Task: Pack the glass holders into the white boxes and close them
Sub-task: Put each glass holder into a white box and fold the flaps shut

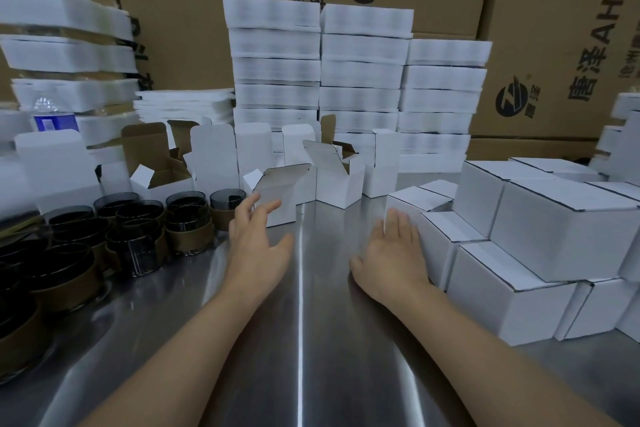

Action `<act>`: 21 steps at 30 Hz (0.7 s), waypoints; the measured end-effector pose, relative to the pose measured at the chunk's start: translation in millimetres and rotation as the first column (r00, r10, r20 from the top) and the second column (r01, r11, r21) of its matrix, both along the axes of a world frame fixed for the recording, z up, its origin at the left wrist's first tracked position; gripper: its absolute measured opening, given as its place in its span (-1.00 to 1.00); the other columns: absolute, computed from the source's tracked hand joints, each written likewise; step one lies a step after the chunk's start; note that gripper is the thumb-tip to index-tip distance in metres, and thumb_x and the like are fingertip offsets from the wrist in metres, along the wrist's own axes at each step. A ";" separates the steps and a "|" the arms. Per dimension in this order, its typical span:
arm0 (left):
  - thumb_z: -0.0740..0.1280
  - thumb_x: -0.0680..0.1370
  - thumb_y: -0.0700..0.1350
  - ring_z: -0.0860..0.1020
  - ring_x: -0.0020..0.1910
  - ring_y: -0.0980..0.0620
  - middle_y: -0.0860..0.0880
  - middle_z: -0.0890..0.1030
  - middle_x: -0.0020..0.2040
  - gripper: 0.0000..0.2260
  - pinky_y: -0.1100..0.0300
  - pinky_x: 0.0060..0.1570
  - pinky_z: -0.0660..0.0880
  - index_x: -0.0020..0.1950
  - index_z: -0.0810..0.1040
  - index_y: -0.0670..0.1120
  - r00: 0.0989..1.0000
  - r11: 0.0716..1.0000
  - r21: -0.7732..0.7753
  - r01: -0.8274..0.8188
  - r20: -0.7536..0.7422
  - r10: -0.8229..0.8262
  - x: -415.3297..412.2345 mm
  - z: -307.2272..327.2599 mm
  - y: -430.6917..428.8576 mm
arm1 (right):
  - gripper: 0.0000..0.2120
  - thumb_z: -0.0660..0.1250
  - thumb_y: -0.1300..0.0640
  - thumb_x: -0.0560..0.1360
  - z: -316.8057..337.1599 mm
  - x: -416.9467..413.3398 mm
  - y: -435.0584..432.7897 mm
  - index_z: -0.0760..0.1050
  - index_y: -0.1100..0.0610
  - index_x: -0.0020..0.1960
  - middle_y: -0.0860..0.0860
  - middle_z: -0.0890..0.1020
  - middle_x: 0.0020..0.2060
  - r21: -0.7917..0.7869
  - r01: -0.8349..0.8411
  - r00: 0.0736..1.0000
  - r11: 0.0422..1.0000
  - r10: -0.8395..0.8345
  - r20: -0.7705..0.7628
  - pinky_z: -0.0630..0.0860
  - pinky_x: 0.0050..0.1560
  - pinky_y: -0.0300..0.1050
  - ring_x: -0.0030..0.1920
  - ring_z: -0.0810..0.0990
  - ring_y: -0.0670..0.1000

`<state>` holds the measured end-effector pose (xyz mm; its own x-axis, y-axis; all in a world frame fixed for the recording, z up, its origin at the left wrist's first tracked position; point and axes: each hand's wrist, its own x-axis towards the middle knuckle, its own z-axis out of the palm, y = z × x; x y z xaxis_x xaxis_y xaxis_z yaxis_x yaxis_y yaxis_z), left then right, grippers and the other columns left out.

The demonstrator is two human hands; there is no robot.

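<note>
Near: my right hand [391,253] lies flat, fingers straight, against the closed white boxes [512,291]. My left hand [258,246], spread and empty, hovers at an open box [282,198]. I should steady its wall before fetching a glass holder [187,225] from the left cluster. Far: brown cartons [588,55] read "AH4.0" beside blurred Chinese print, possibly 唐泽.

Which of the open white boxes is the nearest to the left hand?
The open box just beyond the fingertips of the left hand, its lid flap raised; the other open boxes stand farther back.
</note>
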<state>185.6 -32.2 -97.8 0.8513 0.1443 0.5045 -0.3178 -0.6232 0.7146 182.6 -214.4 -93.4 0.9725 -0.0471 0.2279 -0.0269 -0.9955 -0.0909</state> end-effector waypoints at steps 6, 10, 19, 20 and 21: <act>0.31 0.51 -0.18 0.28 0.18 0.18 0.09 0.44 0.24 -0.73 0.42 0.05 0.13 0.19 0.53 0.05 0.997 0.999 0.002 0.036 -0.071 -0.036 2.4 -3.4 -2.1 | -0.30 0.19 0.02 0.55 10.6 -8.6 16.5 -0.12 0.07 0.55 0.07 0.02 0.54 0.285 -0.217 0.974 0.934 0.188 0.125 0.11 0.42 -0.07 0.50 0.05 0.07; 0.31 0.53 -0.17 0.44 0.13 0.13 0.07 0.53 0.17 -0.73 0.26 0.14 0.33 0.22 0.51 0.01 0.989 0.991 -0.089 0.101 -0.096 -0.109 2.3 -2.4 -4.5 | -0.29 0.21 0.04 0.53 35.4 -6.2 46.2 -0.10 0.02 0.54 0.09 0.41 0.32 0.265 -0.324 0.940 0.908 0.277 0.199 0.35 0.14 -0.03 0.30 0.36 0.12; 0.24 0.58 -0.06 0.48 -0.17 0.33 0.23 0.52 -0.15 -0.93 0.52 -0.28 0.33 0.03 0.44 0.10 0.989 0.985 -0.119 0.125 -0.068 -0.134 1.6 0.9 -2.7 | -0.18 0.17 0.22 0.45 74.3 18.4 93.7 -0.20 -0.17 0.52 0.05 0.54 -0.19 0.416 -0.344 0.934 0.842 0.352 0.060 0.41 -0.22 -0.08 -0.12 0.54 0.11; 0.21 0.59 -0.05 0.48 -0.16 0.30 0.25 0.50 -0.15 -0.94 0.48 -0.27 0.33 0.03 0.44 0.10 0.989 0.982 -0.146 0.120 -0.070 -0.132 2.0 1.1 -2.0 | -0.23 0.17 0.22 0.45 73.1 20.4 94.6 -0.12 -0.13 0.53 0.06 0.56 -0.11 0.445 -0.329 0.938 0.833 0.341 0.056 0.42 -0.15 -0.08 -0.05 0.54 0.12; 0.19 0.60 -0.04 0.48 -0.12 0.23 0.23 0.51 -0.13 -0.93 0.45 -0.25 0.32 0.03 0.45 0.06 0.989 0.979 -0.167 0.113 -0.071 -0.127 2.3 0.9 -1.4 | -0.29 0.17 0.20 0.46 70.9 21.4 94.7 -0.02 -0.09 0.53 0.06 0.58 0.01 0.466 -0.314 0.943 0.827 0.327 0.055 0.44 -0.07 -0.08 0.04 0.53 0.12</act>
